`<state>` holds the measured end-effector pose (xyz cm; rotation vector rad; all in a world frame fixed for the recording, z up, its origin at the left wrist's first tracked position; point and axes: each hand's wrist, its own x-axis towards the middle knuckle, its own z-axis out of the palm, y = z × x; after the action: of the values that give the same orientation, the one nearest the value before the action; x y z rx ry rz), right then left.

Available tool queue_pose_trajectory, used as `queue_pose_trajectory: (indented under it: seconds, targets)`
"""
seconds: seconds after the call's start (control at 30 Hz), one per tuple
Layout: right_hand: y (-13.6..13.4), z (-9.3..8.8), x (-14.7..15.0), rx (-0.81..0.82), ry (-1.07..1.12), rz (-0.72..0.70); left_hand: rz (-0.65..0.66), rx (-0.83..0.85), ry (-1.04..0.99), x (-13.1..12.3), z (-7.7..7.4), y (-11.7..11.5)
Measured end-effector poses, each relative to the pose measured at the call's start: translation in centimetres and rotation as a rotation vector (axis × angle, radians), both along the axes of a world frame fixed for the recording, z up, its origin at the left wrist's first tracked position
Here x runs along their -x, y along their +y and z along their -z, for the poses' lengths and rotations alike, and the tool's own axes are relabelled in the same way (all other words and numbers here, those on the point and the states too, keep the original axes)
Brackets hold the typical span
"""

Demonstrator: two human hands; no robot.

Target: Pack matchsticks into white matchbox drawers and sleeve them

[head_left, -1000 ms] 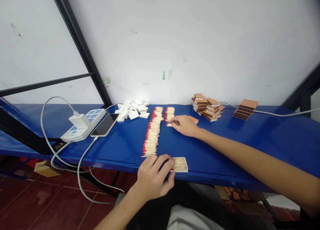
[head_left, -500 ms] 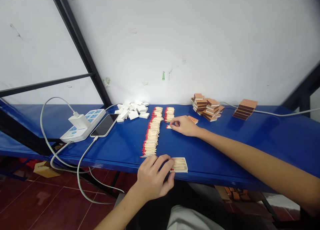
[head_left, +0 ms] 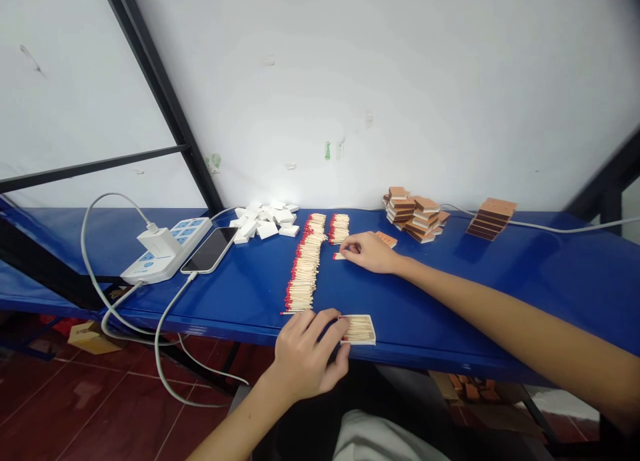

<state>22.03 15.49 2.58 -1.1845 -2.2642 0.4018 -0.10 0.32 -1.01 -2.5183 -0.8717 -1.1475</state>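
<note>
My left hand (head_left: 313, 354) holds the left end of a small white matchbox tray (head_left: 371, 331) at the table's front edge, thumb on the near side and fingers over the far side. Matches (head_left: 357, 329) lie inside it; its left end is hidden under my fingers. My right hand (head_left: 367, 253) pinches a few red-tipped matches (head_left: 338, 256) low over the blue table. Just beyond them lies a short row of matches (head_left: 340, 229). Left of that stretches a long row of matches (head_left: 303, 271), red heads to the left. An orange-brown matchbox piece (head_left: 387, 239) lies flat behind my right hand.
Stacked brown matchboxes (head_left: 420, 217) stand at the back, with another stack (head_left: 491, 219) farther right. White box pieces (head_left: 267, 221) are heaped back left. A phone (head_left: 210, 251), a power strip (head_left: 193, 231) and white cables (head_left: 159, 354) occupy the left side of the blue table (head_left: 450, 274).
</note>
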Motion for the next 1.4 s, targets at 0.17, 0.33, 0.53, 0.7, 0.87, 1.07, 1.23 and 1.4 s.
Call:
queue_pose_trajectory:
  seconds: [0.17, 0.33, 0.53, 0.7, 0.87, 1.07, 1.23, 1.4]
  targets:
    - [-0.1, -0.3, 0.0, 0.042, -0.004, -0.01, 0.0, 0.007, -0.004, 0.0, 0.0, 0.0]
    - [-0.6, -1.0, 0.1, 0.066, -0.125, 0.003, 0.001, -0.003, 0.002, 0.0, 0.0, 0.0]
    - [-0.7, -1.7, 0.4, 0.08, -0.199, 0.019, -0.003, -0.013, -0.001, 0.0, 0.1, 0.1]
    - [-1.3, -2.5, 0.2, 0.133, -0.237, -0.003, -0.007, -0.022, -0.005, -0.1, -0.1, 0.0]
    - [-2.8, -2.9, -0.4, 0.083, -0.324, -0.021, -0.023, -0.018, 0.011, -0.1, -0.2, -0.1]
    - [-5.8, -2.7, -2.1, 0.006, -0.361, -0.087, -0.033, -0.034, 0.017, -0.1, -0.2, -0.1]
    - [-6.5, -2.4, -2.4, 0.002, -0.358, -0.081, -0.034, -0.029, 0.016, 0.0, -0.1, 0.0]
    - [-6.7, -2.5, -1.9, 0.004, -0.355, -0.076, -0.017, -0.028, 0.0, 0.0, 0.1, 0.0]
